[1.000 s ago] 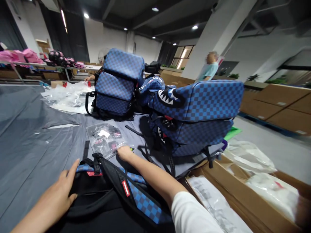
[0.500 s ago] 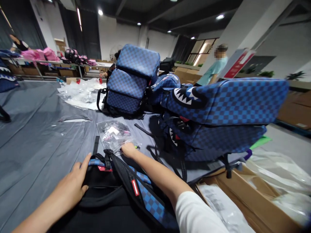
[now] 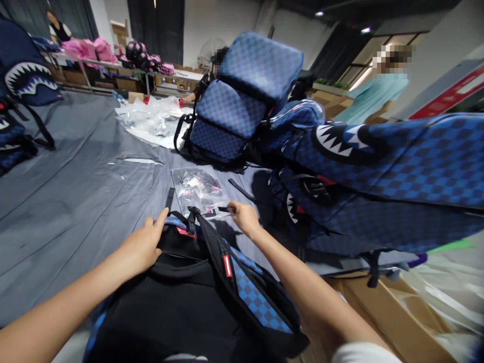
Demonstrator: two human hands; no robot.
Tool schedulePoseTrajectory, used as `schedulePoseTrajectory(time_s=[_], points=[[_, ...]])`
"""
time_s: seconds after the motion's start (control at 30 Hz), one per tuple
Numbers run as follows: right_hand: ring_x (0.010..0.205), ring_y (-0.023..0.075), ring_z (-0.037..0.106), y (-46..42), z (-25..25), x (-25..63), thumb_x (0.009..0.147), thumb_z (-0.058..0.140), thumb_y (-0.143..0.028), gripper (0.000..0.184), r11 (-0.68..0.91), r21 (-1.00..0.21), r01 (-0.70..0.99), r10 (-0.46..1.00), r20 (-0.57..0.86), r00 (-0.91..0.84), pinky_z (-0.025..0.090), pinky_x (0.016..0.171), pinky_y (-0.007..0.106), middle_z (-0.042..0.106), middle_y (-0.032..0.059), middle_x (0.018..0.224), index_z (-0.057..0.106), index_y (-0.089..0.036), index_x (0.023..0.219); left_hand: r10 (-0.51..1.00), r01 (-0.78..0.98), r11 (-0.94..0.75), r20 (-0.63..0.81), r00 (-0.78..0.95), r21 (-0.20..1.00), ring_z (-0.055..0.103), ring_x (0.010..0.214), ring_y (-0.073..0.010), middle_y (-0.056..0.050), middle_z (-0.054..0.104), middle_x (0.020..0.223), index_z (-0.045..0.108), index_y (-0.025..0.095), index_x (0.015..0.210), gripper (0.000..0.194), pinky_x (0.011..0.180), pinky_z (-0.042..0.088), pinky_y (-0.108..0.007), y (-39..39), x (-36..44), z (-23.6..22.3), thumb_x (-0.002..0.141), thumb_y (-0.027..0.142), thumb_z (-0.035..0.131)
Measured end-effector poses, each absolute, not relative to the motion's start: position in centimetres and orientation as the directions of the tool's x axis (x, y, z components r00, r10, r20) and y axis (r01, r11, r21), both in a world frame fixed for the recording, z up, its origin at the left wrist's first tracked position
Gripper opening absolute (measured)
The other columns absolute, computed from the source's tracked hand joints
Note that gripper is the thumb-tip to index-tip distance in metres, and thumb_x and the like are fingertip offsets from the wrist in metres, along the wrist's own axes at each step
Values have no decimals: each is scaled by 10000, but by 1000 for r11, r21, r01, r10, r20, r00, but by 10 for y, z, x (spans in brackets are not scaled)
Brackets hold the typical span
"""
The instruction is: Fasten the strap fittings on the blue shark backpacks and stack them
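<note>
Mostly black on the backpack (image 3: 177, 302), blue checks at its side, red and white on the strap label (image 3: 227, 265)! More checked blue up the bag stack (image 3: 231, 108), white on the shark teeth (image 3: 327, 139), grey across the table cover (image 3: 75, 186), pink on the far bags (image 3: 91, 49).

On camera I'm holding the left hand (image 3: 141, 249) with forefinger pointing toward one o'clock, thumb standing apart; the right arm (image 3: 310, 282) is slanting from five, its hand (image 3: 244, 217) pinching toward ten.
</note>
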State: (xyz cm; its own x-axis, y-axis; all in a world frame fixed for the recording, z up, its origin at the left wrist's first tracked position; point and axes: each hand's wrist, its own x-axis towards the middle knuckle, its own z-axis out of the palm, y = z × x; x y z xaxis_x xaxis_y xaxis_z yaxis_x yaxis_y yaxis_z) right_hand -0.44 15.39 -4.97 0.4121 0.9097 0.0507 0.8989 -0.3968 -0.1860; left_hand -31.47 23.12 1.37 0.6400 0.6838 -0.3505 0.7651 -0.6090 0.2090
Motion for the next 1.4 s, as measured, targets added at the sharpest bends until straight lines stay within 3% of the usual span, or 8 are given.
schedulePoseTrajectory(time_s=[0.27,0.4,0.5,0.7,0.87,1.1,1.27,1.4], points=[[670,158,663,85,25,-58,905,581,-322,192,-128,-564,816,831,389,398,505,600,245,714,26,748,669,-167,834,689,749,-608,-292,663,265,610,1197,-349,-222,462,1391,24,192,1587,946,938,515,-426,227,-319,14,829,124,587],[1011,218,688,61,38,-99,890,531,-111,190,289,-390,874,755,654,42,548,895,388,750,67,1029,687,-221,893,720,635,-652,76,689,414,234,1502,-364,-216,181,1626,194,166,1561,795,1173,324,-509,209,-336,13,888,220,613],[1191,260,622,49,41,-119,849,519,-43,265,357,-305,883,734,677,-63,554,924,442,681,94,1257,697,-237,878,662,389,-728,432,613,565,393,1421,-267,-138,428,1529,460,201,1417,487,1159,360,-442,182,-348,18,952,310,557],[1144,209,672,38,46,-153,897,509,-45,283,473,-461,750,785,608,-121,586,904,345,681,83,1277,704,-241,961,607,8,-139,79,791,990,617,712,-114,-8,696,877,633,177,1098,294,595,461,-207,141,-341,26,816,245,683],[1061,208,715,29,45,-167,939,584,-163,485,298,-672,678,834,529,157,609,800,308,721,81,1219,514,-281,1404,686,-17,-174,133,715,985,599,703,-111,13,669,768,641,161,836,84,653,459,-219,136,-344,22,829,243,660],[745,166,709,31,45,-175,923,577,-152,143,349,-532,772,863,503,-43,555,679,256,744,28,818,691,-221,871,615,-22,-547,419,668,837,657,757,-120,-8,715,847,672,184,907,53,691,503,-222,132,-364,10,885,223,643],[757,181,706,49,34,-163,914,577,-151,132,259,-358,897,796,605,12,526,698,267,754,42,845,694,-202,948,720,327,-685,534,444,651,504,1341,-253,-131,575,1394,527,186,1306,500,1150,398,-450,154,-398,-9,885,409,679],[786,186,713,71,25,-168,903,539,-137,214,115,-252,961,938,345,-22,474,670,254,772,49,895,722,-211,985,849,596,-499,215,483,629,413,1428,-336,-193,399,1552,298,164,1517,856,1150,394,-539,168,-416,-40,829,451,718]])
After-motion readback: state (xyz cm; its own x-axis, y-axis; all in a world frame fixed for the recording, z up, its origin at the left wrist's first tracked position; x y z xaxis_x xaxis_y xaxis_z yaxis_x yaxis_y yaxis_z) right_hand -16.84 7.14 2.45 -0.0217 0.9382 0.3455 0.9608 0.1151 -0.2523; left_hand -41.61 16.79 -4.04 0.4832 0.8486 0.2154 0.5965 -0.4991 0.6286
